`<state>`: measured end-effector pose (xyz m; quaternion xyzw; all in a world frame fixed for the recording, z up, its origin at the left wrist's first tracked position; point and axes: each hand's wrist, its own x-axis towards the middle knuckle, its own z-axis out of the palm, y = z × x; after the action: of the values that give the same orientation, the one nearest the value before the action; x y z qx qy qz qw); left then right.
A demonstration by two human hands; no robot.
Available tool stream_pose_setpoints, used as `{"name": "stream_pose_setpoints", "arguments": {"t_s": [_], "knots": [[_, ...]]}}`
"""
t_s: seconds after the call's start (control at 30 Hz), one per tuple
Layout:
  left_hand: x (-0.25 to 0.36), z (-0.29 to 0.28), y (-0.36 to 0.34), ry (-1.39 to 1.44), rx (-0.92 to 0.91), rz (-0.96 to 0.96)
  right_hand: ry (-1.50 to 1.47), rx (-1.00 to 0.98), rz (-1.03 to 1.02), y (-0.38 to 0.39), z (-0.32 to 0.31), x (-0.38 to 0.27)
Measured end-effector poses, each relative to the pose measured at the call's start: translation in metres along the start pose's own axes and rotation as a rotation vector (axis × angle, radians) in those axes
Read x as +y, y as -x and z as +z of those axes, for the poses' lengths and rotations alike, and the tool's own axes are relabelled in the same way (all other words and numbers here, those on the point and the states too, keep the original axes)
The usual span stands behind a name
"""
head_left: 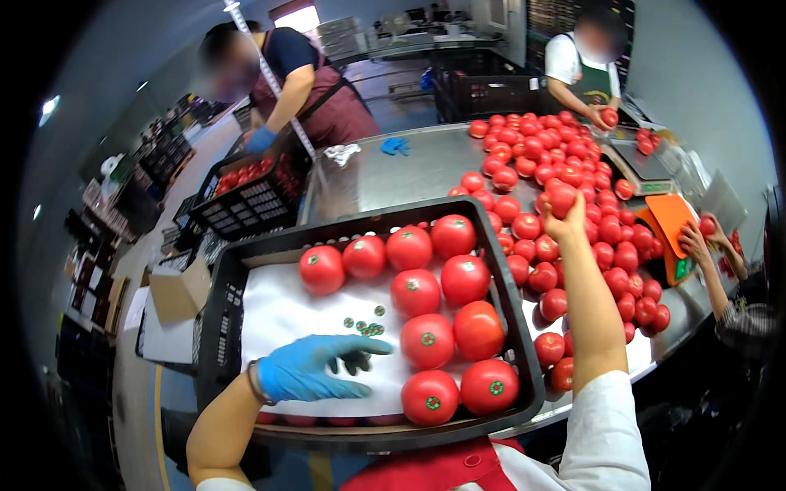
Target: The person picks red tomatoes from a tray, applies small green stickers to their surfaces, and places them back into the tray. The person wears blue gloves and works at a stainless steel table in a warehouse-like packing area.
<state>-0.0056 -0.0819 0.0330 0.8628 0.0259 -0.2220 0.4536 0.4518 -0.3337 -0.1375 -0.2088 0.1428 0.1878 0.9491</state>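
A black plastic crate [223, 327] lined with a white sheet [274, 307] stands before me. Tomatoes [427, 341] sit in it along the far edge and the right side, several bearing small round stickers. A loose cluster of green round stickers [370, 329] lies on the sheet. Over the sheet, just nearer than these stickers, hovers my left hand [307, 370] in a blue glove, fingers apart and holding nothing. My bare right hand [570, 222] reaches out over the tomato pile [547, 155], its fingers closed around one tomato [562, 199].
A steel table [368, 184] carries the pile. At its far side are a blue glove [395, 146] and a white cloth [341, 153]. Another tomato crate [254, 200] is at left, where a person bends. Two other people handle tomatoes at right, near a scale [643, 164] and an orange-topped device [667, 221].
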Motion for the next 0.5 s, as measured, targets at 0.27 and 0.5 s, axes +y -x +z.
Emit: {"name": "stream_pose_setpoints", "arguments": {"t_s": [0.27,0.5], "knots": [[0.019,0.044,-0.024,-0.457,-0.219,0.079,0.277,-0.433,0.108,0.081,0.115,0.055],[0.029,0.055,-0.028,-0.359,-0.141,0.041,0.773,-1.055,0.290,0.257,0.209,0.180]]}}
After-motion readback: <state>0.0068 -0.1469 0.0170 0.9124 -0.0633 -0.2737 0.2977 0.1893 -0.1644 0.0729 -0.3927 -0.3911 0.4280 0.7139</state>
